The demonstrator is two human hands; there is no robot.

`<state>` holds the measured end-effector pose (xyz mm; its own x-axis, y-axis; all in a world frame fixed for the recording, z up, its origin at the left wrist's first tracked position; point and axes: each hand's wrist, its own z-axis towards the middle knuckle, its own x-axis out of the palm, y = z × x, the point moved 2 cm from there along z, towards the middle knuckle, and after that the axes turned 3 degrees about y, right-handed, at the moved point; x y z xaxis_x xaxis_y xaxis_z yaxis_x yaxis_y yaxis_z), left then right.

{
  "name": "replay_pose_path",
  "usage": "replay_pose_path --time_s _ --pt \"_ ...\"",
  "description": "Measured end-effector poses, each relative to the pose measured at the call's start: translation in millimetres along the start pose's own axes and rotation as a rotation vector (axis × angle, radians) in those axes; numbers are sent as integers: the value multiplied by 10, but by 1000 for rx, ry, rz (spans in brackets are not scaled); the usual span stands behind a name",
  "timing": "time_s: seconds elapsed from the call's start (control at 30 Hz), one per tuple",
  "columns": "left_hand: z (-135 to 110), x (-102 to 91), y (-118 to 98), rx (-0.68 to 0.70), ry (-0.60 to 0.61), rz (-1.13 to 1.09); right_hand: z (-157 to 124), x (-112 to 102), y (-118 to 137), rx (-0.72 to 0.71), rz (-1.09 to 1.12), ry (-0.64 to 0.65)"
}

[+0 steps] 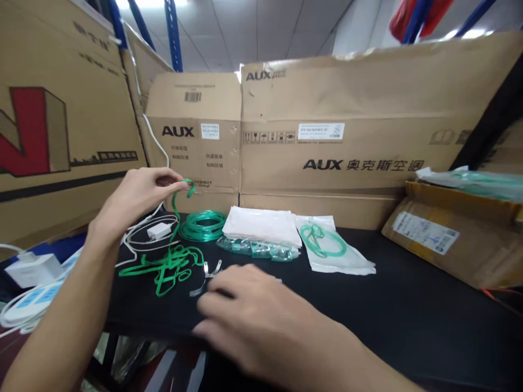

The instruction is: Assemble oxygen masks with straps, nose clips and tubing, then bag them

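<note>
My left hand (137, 198) is raised above the black table (408, 305), its thumb and fingers pinched on a green elastic strap (178, 197) that hangs down to a loose pile of green straps (169, 267). My right hand (249, 313) lies low over the table near the front edge, fingers stretched toward small metal clips (208, 272); it is blurred and nothing shows in it. Behind them lie a coil of green tubing (203, 224), a row of small clear green connectors (257, 249) and a stack of white plastic bags (263, 224).
A clear bag with coiled green tubing (329, 245) lies right of the stack. Large AUX cardboard boxes (335, 130) wall the back and left. A cardboard box with bagged items (461, 239) stands right. White chargers and cables (157, 231) sit at left.
</note>
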<state>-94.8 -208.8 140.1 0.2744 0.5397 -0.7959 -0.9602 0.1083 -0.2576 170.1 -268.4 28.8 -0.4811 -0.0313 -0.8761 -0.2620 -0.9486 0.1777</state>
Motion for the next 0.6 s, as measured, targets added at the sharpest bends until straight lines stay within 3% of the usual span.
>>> replay_pose_path --time_s 0.13,0.3,0.43,0.6 --pt "149 54 -371 145 -140 -154 -314 -68 -614 357 -220 -66" --pt "230 184 -905 403 -229 -501 -742 182 -848 421 -151 -81" --pt "36 320 -1151 505 -118 -610 -831 213 -837 465 -158 -116" --pt "-541 847 -1033 420 110 -560 -1000 174 -812 517 -108 -159"
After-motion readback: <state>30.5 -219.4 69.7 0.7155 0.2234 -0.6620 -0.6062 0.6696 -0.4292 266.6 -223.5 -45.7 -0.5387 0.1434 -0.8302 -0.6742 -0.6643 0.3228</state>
